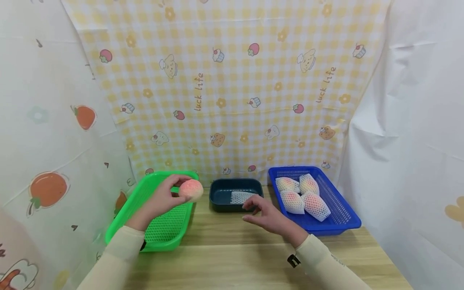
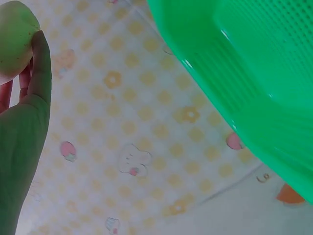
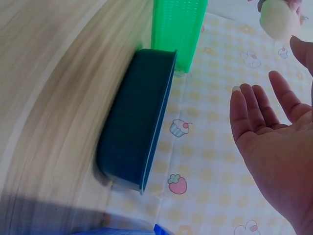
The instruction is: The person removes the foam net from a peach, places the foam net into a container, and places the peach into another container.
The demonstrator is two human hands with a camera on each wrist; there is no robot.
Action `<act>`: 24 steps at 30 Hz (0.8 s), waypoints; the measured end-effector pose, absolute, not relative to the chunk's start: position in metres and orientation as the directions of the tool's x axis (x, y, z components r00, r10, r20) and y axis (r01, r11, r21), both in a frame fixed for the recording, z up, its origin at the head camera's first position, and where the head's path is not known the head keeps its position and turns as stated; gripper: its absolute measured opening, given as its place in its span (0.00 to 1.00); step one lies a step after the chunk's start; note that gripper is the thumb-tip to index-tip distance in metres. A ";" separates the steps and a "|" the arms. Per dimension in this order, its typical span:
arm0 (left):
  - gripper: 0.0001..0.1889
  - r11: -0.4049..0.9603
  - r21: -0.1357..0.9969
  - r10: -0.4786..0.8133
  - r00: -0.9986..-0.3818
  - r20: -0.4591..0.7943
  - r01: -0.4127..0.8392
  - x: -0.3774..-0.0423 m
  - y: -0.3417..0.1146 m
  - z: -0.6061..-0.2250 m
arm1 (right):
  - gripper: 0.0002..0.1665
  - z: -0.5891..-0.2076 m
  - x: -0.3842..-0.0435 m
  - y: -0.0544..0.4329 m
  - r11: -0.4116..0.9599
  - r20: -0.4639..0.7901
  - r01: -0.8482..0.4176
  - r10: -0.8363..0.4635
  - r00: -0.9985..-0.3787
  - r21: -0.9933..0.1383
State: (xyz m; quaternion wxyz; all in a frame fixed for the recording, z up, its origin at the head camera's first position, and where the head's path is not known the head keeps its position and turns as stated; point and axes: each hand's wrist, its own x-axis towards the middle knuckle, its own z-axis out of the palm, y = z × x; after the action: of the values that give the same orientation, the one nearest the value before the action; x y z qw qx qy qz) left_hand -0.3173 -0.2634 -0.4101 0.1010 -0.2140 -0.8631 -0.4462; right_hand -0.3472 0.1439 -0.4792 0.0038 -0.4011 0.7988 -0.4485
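Note:
A pink and cream peach [image 1: 191, 190] is gripped by my left hand [image 1: 164, 199], held up at the right side of the green basket [image 1: 183, 225]. In the left wrist view the fingers curl against the peach [image 2: 17, 41] at the left edge. My right hand [image 1: 267, 215] holds nothing; its fingers are loosely bent in front of the dark teal tray [image 1: 217, 207]. Inside that tray lies a white foam net sleeve [image 1: 240, 197], partly hidden by the right hand. In the right wrist view the palm of the right hand [image 3: 274, 132] faces up, apart from the peach.
At the right stands a blue basket [image 1: 340, 205] with several peaches in white foam nets [image 1: 293, 202]. The wooden table [image 1: 232, 257] runs along the front. A checked cloth [image 1: 232, 88] hangs behind, and white printed cloth [image 1: 409, 161] closes off the sides.

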 end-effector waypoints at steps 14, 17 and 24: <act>0.31 0.696 0.631 0.167 -0.931 0.324 0.344 -0.344 -0.310 -0.397 | 0.13 -0.483 -0.343 0.148 0.304 0.324 -0.617 -0.641 -0.696 -0.726; 0.34 0.720 0.631 0.122 -0.947 0.297 0.290 -0.351 -0.319 -0.399 | 0.13 -0.484 -0.343 0.149 0.316 0.311 -0.611 -0.642 -0.701 -0.726; 0.40 0.719 0.671 0.003 -0.967 0.255 0.179 -0.365 -0.341 -0.403 | 0.12 -0.483 -0.342 0.151 0.323 0.285 -0.591 -0.645 -0.709 -0.740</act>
State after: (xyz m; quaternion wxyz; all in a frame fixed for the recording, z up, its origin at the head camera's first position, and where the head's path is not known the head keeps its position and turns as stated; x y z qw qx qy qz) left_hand -0.3652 -0.3406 -0.4028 0.1188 -0.0496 -0.9195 -0.3714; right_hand -0.3422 0.1507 -0.4835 0.0310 -0.3803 0.8126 -0.4405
